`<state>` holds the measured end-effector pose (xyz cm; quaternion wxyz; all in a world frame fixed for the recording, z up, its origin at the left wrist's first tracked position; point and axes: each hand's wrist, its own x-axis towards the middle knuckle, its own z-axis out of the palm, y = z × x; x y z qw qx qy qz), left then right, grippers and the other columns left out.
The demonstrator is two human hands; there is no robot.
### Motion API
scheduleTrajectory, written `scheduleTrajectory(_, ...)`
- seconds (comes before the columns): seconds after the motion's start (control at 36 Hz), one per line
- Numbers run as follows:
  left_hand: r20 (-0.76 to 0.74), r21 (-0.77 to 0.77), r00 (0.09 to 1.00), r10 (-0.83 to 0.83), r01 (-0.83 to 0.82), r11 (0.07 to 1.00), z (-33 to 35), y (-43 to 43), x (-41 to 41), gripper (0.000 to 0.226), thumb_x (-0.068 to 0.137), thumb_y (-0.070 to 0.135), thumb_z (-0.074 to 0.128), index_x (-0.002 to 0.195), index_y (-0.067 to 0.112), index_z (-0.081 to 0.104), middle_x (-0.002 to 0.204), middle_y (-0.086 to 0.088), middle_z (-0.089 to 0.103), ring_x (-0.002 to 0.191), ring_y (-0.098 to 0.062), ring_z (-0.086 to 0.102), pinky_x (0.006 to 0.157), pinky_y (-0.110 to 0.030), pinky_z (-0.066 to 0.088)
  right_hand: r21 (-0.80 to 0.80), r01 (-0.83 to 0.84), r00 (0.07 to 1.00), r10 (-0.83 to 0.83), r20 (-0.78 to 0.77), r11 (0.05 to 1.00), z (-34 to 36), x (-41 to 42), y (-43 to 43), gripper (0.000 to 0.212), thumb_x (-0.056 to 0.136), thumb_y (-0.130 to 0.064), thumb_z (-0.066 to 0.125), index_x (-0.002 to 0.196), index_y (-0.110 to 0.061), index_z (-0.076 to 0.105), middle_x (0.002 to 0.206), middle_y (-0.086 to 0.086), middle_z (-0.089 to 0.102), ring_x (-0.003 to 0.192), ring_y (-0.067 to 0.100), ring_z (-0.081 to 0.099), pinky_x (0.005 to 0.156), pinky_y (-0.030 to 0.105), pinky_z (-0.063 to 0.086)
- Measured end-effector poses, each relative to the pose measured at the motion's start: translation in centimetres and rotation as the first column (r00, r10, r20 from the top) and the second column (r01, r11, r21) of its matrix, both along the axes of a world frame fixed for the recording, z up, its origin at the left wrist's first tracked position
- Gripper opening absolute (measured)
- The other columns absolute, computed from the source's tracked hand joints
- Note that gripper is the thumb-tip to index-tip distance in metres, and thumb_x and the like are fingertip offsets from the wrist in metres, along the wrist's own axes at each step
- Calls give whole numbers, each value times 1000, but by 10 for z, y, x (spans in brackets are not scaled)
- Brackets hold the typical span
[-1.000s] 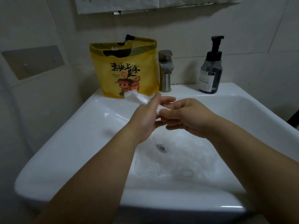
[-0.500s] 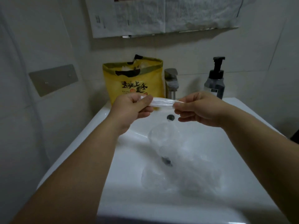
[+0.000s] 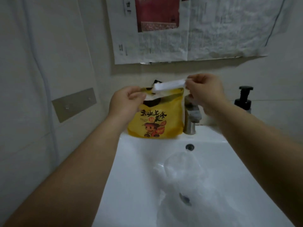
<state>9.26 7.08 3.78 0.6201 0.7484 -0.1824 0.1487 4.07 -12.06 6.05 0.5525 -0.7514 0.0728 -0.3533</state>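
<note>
White strip point(image 3: 168, 85): pinched by right hand point(image 3: 206, 91), 12 o'clock of yellow bag point(image 3: 155, 122); rim pinched by left hand point(image 3: 127, 100). Risk: dropped into sink point(image 3: 139, 161) if released early.

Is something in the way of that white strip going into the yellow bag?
Nothing visible is. The right hand pinches the white strip just over the yellow bag, whose mouth is open, and the left hand pinches its rim.

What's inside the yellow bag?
White scraps and something dark show at the mouth of the yellow bag. The white strip, the left hand and the bag's wall hide the rest.
</note>
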Motion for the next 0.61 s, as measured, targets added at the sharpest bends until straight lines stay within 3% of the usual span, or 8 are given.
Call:
scheduleTrajectory(0.08, 114, 170, 990, 78, -97, 981, 8, 4, 13, 25, 91, 18, 64, 116, 18, 67, 98, 7, 65, 95, -12, 62, 84, -30, 52, -296, 159, 987, -160, 22, 942, 16, 18, -10, 26, 97, -20, 51, 119, -12, 63, 100, 5, 67, 76, 18, 58, 69, 32, 47)
scheduleTrajectory(0.14, 150, 258, 985, 81, -118, 959, 12, 1, 18, 24, 92, 18, 62, 116, 19, 68, 96, 9, 63, 99, -11, 60, 88, -25, 47, -445, 200, 977, -214, 19, 873, 25, 31, -12, 29, 98, -20, 49, 123, -12, 63, 114, 8, 66, 92, 23, 60, 74, 31, 44)
scheduleTrajectory(0.31, 147, 363, 988, 37, -89, 928, 10, -8, 33, 28, 88, 30, 68, 115, 24, 68, 94, 17, 62, 99, -10, 61, 89, -25, 47, -823, 80, 923, -354, -152, 562, 27, 73, -5, 29, 96, -12, 48, 120, -19, 63, 113, 9, 66, 104, 31, 59, 98, 44, 43)
scheduleTrajectory(0.39, 105, 489, 991, -85, 24, 872, 4, -7, 37, 36, 67, 64, 74, 100, 51, 67, 108, 19, 61, 115, -10, 54, 99, -33, 43, -892, 30, 902, -397, -171, 451, 20, 91, -1, 25, 95, -9, 49, 114, -18, 62, 102, 8, 64, 100, 31, 56, 103, 45, 30)
scheduleTrajectory(0.44, 139, 656, 985, -104, -13, 755, 3, -6, 40, 38, 50, 78, 69, 84, 63, 61, 108, 18, 64, 120, -17, 51, 105, -45, 39, -904, -30, 886, -408, -222, 425, 18, 102, 0, 21, 94, -9, 51, 108, -17, 64, 96, 7, 61, 90, 28, 51, 103, 47, 28)
scheduleTrajectory(0.5, 201, 714, 975, -94, -80, 695, 1, -4, 47, 18, 65, 63, 73, 74, 62, 58, 94, 17, 66, 113, -23, 53, 101, -53, 39, -888, -111, 855, -412, -314, 446, 13, 114, 0, 19, 93, -10, 52, 107, -16, 63, 97, 7, 60, 89, 27, 48, 106, 51, 25)
scheduleTrajectory(0.56, 220, 666, 972, -78, -92, 740, 3, -5, 48, 28, 80, 43, 73, 66, 60, 56, 81, 17, 65, 103, -25, 57, 96, -55, 41, -864, -214, 816, -403, -414, 455, 11, 120, 1, 19, 93, -12, 52, 109, -15, 62, 98, 6, 58, 97, 29, 48, 107, 55, 24)
scheduleTrajectory(0.61, 203, 643, 977, -70, -79, 762, 4, -7, 48, 25, 85, 38, 71, 70, 54, 59, 79, 16, 63, 97, -22, 58, 96, -53, 42, -817, -343, 773, -354, -526, 464, 8, 122, 0, 21, 94, -14, 50, 112, -9, 60, 83, 4, 50, 95, 28, 46, 103, 51, 35)
